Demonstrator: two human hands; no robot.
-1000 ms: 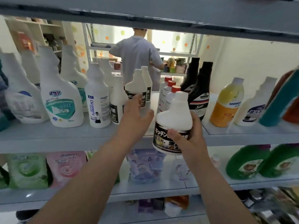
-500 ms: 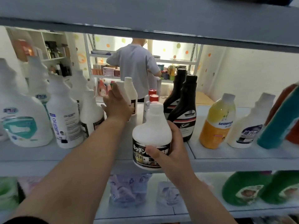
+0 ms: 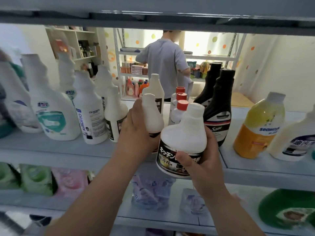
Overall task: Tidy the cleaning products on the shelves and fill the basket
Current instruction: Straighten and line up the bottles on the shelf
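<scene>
A head-height view of a grey middle shelf (image 3: 51,147) lined with cleaning bottles, most already standing upright in rows: white spray bottles at the left, red-capped bottles (image 3: 181,106) and tall black bottles (image 3: 219,106) in the middle, a yellow bottle (image 3: 260,126) at the right. The tidying looks well under way, but two bottles are in hand and no basket is in view, so how full it is cannot be judged. The left hand (image 3: 136,133) has its grip wrapped around a slim white bottle (image 3: 152,114) at the shelf's front; its base is hidden, so it may or may not be resting on the shelf. The right hand (image 3: 202,160) grips a wider white bottle with a dark label (image 3: 184,138), fingers curled around its lower half, held just in front of the shelf edge and touching the slim one. Another person (image 3: 163,62) stands at shelving far behind.
</scene>
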